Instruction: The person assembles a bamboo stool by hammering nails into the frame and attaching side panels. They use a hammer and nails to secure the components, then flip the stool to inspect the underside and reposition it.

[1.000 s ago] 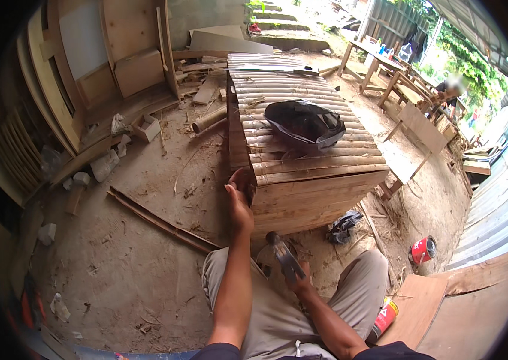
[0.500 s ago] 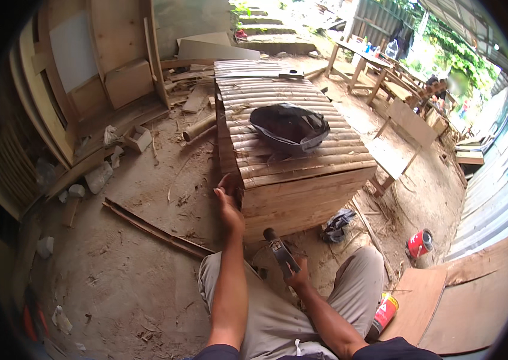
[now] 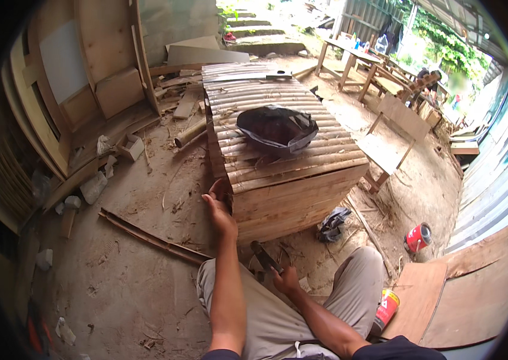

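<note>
Left hand (image 3: 218, 210) gripping slatted wooden crate (image 3: 284, 162) corner, right hand (image 3: 287, 281) clasping dark tool (image 3: 264, 257), black bag (image 3: 277, 127) atop, red can (image 3: 417, 237) nearby

R hand (image 3: 287, 279) | tool (image 3: 264, 257) dropped lower/flatter | L hand (image 3: 219, 211) reached further up box corner (image 3: 230, 192)

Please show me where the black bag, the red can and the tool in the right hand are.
Black bag (image 3: 277, 127): head view, middle of the bag.
Red can (image 3: 417, 238): head view, its side.
Tool (image 3: 264, 256): head view, the dark shaft above the right hand.
</note>
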Action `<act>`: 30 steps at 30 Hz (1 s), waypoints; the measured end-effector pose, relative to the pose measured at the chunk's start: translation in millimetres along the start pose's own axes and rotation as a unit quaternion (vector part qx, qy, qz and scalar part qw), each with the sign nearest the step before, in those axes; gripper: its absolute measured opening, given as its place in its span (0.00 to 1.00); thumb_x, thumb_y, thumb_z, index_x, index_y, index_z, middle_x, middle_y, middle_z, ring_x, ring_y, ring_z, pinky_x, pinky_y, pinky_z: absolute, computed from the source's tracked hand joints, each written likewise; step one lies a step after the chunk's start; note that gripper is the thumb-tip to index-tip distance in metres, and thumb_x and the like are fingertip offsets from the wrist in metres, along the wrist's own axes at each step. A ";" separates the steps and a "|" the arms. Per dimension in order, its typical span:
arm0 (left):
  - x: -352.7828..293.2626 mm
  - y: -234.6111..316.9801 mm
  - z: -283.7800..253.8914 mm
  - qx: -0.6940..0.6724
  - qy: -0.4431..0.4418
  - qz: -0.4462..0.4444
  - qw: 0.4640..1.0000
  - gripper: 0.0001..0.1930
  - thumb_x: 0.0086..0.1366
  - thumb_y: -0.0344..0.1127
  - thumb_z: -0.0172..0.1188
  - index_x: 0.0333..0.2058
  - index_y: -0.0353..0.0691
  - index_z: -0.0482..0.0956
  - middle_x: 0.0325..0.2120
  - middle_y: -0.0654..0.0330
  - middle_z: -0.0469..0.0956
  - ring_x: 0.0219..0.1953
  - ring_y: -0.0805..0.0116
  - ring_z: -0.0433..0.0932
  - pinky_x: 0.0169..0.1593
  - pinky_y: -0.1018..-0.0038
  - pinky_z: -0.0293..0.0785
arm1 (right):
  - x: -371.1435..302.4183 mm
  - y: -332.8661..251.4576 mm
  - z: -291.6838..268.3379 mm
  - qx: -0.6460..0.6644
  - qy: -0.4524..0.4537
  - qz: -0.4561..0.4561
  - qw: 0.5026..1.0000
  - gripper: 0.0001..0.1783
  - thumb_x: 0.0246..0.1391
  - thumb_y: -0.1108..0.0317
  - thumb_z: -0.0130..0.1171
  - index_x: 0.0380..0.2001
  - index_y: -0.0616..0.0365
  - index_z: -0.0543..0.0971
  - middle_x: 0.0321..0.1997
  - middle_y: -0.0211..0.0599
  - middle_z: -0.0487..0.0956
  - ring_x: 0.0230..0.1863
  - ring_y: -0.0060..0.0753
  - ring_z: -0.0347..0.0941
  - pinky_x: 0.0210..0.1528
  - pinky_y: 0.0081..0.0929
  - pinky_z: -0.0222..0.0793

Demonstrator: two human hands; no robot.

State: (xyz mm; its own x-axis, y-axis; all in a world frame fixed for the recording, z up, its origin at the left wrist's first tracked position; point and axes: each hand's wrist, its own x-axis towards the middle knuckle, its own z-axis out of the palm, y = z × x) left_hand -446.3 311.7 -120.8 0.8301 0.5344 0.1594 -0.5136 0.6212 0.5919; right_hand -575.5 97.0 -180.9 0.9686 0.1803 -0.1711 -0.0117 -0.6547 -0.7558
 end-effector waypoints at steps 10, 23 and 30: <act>0.4 -8.9 -5.5 0.099 0.055 0.028 0.993 0.36 0.75 0.65 0.34 0.55 0.35 0.72 0.52 0.54 0.77 0.54 0.63 0.75 0.61 0.66 0.66 | 57.0 -88.4 -38.7 0.210 0.098 -0.381 0.895 0.18 0.45 0.58 0.64 0.24 0.66 0.75 0.20 0.51 0.73 0.21 0.54 0.73 0.24 0.36 0.66; 0.6 -9.5 -10.4 0.064 0.071 0.035 0.995 0.36 0.76 0.62 0.33 0.56 0.34 0.74 0.53 0.53 0.78 0.56 0.60 0.75 0.63 0.66 0.65 | 7.0 -80.7 -37.6 0.226 0.003 -0.229 0.947 0.26 0.51 0.47 0.66 0.24 0.64 0.76 0.20 0.51 0.73 0.21 0.46 0.74 0.27 0.35 0.69; 1.6 4.6 -12.4 -0.049 -0.007 -0.006 0.999 0.30 0.76 0.53 0.34 0.58 0.32 0.71 0.55 0.50 0.76 0.60 0.56 0.72 0.65 0.61 0.63 | 59.9 -59.0 -40.6 0.098 0.049 -0.268 0.957 0.24 0.51 0.48 0.64 0.23 0.63 0.78 0.19 0.49 0.75 0.22 0.47 0.76 0.26 0.36 0.69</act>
State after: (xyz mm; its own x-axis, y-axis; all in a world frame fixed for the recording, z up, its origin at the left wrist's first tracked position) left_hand -450.1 322.5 -127.6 0.8385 0.5198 0.1637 -0.5222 0.6804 0.5142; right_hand -506.7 116.7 -120.9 0.8669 0.3764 0.3268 0.4564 -0.3359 -0.8239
